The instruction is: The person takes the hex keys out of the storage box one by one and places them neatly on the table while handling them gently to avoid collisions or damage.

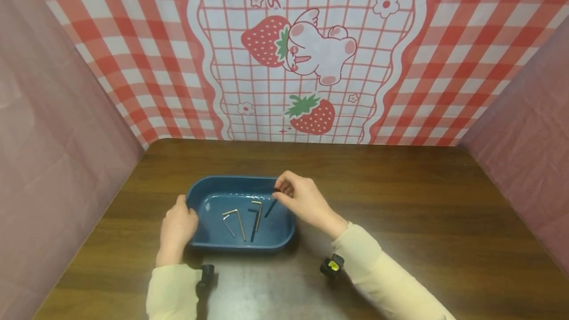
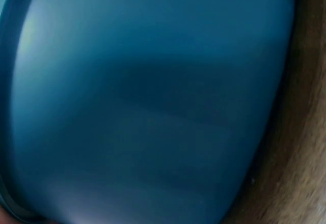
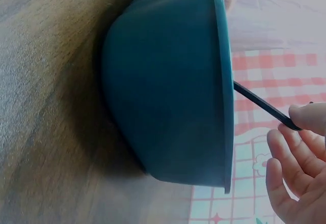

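Note:
A blue plastic basin (image 1: pixel 222 247) stands on the table. At its left end my left hand (image 1: pixel 176 226) grips the rim. The left wrist view is filled by the basin's outer wall (image 2: pixel 153 107), with only a sliver of finger at the lower left corner. Over the right end, my right hand (image 1: pixel 306 201) pinches a black hex key (image 3: pixel 262 104) between thumb and fingers; it slants down into the basin. On the basin floor lie a small silver hex key (image 1: pixel 228 226), a longer silver one (image 1: pixel 241 223), another black hex key (image 1: pixel 255 226) and a brassy-looking one (image 1: pixel 260 216).
The dark wooden table (image 1: pixel 400 201) extends around the basin. A checked strawberry-print cloth (image 1: pixel 311 63) hangs behind it, and pink cloth (image 1: pixel 58 112) hangs at both sides. Wrist cameras (image 1: pixel 331 266) are strapped by both cuffs.

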